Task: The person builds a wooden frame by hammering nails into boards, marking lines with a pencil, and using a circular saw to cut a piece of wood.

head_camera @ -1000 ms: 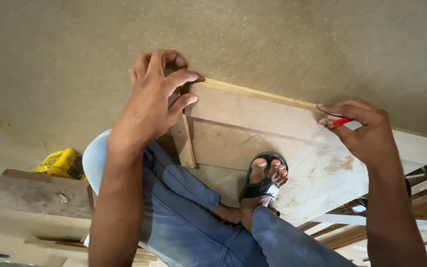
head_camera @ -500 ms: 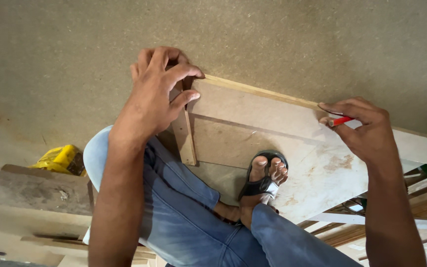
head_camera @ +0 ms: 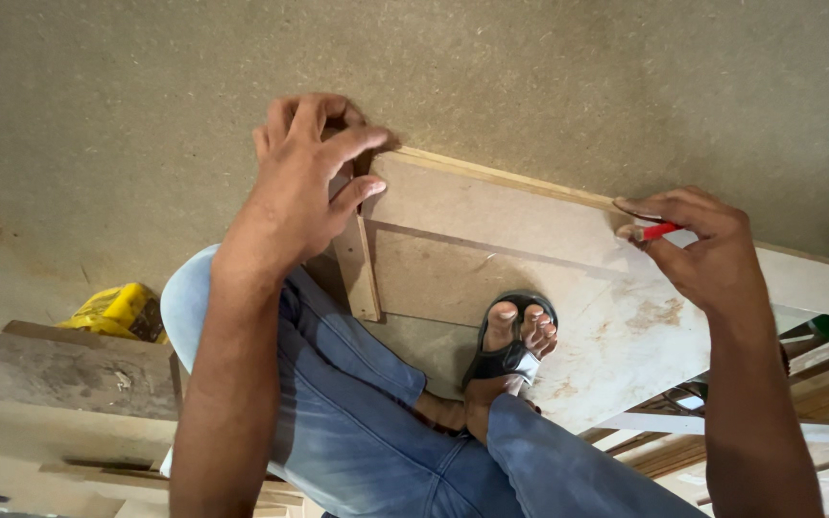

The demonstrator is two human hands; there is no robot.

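Left hand [head_camera: 304, 177] fingers curl over the wooden strip [head_camera: 357, 264] — right hand [head_camera: 698, 245] pinches a red pencil [head_camera: 657, 231].

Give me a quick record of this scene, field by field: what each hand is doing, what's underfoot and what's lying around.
left hand: left hand pressed on the top of a narrow upright wooden strip, at the corner of the flat brown fibreboard panel
right hand: right hand in a pinch grip on a red marker pen, its tip at the panel's upper edge
foot: black sandal planted on the panel
clothing: blue jeans
surroundings: yellow crumpled bag, grey weathered board, stacked wooden slats
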